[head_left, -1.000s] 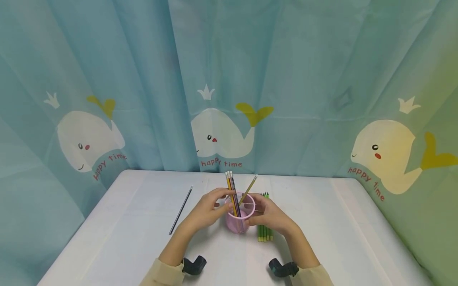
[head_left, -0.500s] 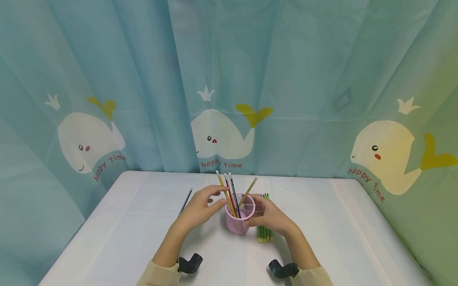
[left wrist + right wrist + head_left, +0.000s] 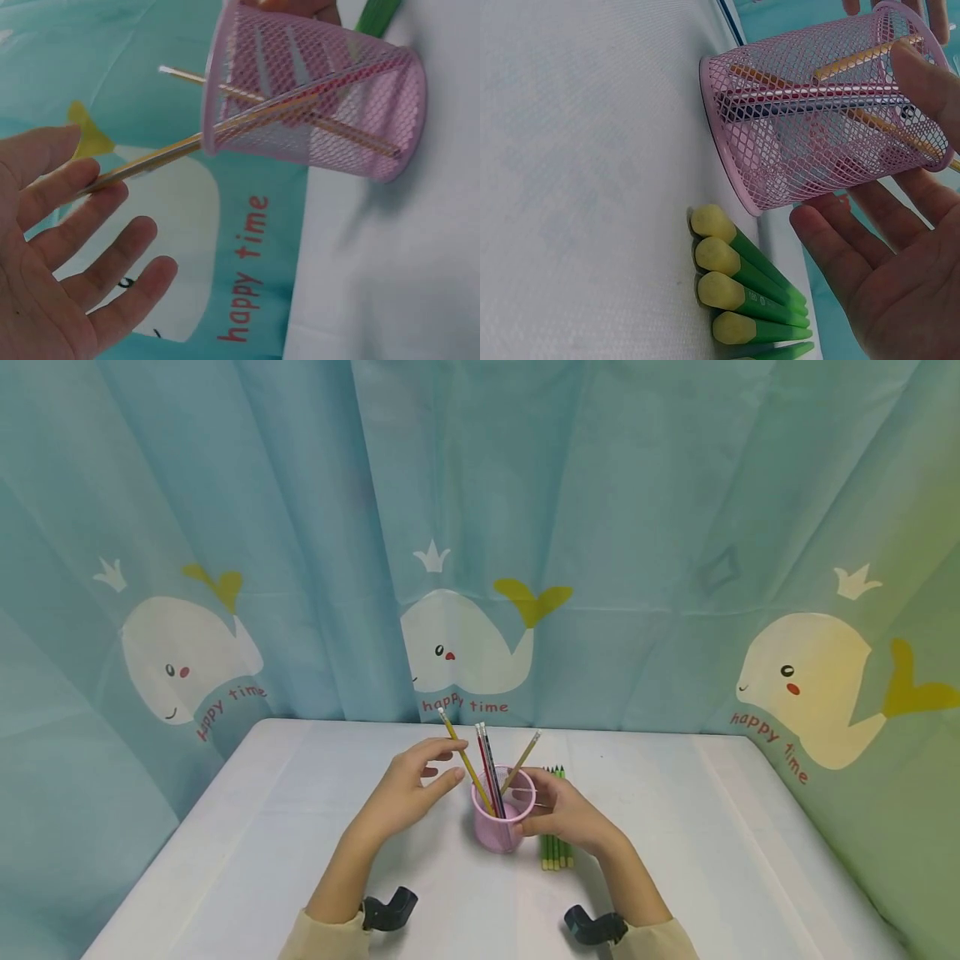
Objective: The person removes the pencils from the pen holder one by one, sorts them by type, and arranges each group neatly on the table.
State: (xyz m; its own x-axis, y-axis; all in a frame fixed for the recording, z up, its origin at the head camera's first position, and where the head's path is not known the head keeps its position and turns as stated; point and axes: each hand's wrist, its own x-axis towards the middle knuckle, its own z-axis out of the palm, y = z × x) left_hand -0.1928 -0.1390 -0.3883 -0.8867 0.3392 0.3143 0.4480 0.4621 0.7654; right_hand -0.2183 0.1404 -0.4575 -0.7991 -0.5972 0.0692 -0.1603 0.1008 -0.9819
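Observation:
A pink mesh pencil cup (image 3: 497, 837) stands on the table, and my right hand (image 3: 566, 810) holds it from the right, thumb and fingers around its side. Inside lean a red pencil (image 3: 488, 768), a dark pencil (image 3: 492, 766) and a gold pencil (image 3: 522, 754) tilted right. A yellow pencil (image 3: 465, 760) slants out leftward over the rim. My left hand (image 3: 405, 789) is left of the cup, fingers spread; in the left wrist view the yellow pencil's upper end (image 3: 150, 160) lies against the index and middle fingers, without a grip.
Several green pencils (image 3: 555, 852) lie side by side on the white table (image 3: 712, 860), right of the cup beneath my right hand. Another dark pencil (image 3: 731, 21) lies beyond the cup, hidden in the head view. A whale-print curtain (image 3: 637, 527) hangs behind the table.
My left hand has loosened from the bunch of pencils and moved left. The pencils have fanned apart in the cup, the yellow one tipping left. My right hand stays on the cup.

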